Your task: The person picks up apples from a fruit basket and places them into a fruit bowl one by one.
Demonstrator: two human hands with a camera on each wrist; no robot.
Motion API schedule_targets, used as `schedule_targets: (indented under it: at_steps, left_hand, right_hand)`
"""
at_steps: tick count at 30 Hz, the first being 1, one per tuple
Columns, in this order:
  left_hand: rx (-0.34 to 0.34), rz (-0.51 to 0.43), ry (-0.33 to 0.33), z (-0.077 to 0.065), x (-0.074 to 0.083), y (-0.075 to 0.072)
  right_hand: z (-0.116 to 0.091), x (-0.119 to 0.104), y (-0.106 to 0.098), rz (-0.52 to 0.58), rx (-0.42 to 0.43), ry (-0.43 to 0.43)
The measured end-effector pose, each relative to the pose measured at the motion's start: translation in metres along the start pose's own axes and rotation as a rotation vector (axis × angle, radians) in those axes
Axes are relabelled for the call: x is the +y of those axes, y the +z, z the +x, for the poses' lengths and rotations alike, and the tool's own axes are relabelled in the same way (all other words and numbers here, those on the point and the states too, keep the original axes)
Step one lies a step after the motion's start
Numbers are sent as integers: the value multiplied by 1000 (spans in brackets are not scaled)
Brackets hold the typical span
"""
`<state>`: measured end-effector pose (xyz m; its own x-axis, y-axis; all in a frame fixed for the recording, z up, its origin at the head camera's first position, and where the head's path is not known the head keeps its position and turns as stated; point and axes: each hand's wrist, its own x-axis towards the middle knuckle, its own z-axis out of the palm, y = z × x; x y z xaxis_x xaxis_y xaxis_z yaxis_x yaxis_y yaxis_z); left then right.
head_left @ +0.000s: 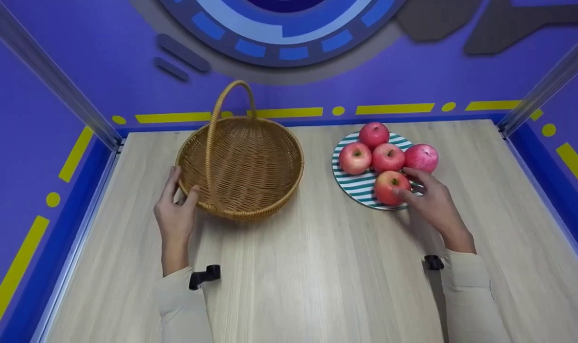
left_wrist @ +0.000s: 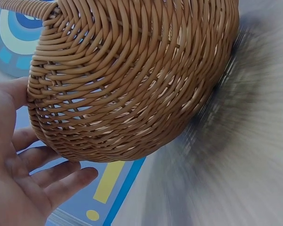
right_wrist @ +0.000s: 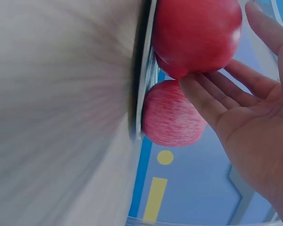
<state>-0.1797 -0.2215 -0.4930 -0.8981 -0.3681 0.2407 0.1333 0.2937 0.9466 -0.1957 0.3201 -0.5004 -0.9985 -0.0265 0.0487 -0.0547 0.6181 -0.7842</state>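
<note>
My left hand is at the left side of a brown wicker basket with a tall arched handle. In the left wrist view its thumb touches the woven wall, and the other fingers spread loosely beside it. On the right, a round plate with green and white stripes bears several red apples. My right hand reaches round the front apple, thumb on the near side and fingers on the far side. In the right wrist view the fingers lie against that apple, while the thumb stands a little apart.
A light wooden table lies under everything. Blue printed panels with yellow marks wall it at the back and both sides. The basket's handle rises high above its rim. Another apple sits at the plate's right edge.
</note>
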Motion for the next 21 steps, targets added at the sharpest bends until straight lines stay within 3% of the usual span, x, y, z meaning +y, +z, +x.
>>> schedule_targets:
  at_steps: [4,9,15,21]
  left_hand:
    - [23,69,14,2,2,-1]
    - [153,201,103,1,24,-8]
    - [274,204,354,-4,73,-12]
    - [342,158,624,12,129,-2]
  right_hand:
    - [1,-10,-2,-32,100,-75]
    - [7,-26,-7,-59,235,-234]
    - [18,-49,-21,-123,276,-373]
    - [34,-73,-37,-207,273,-469]
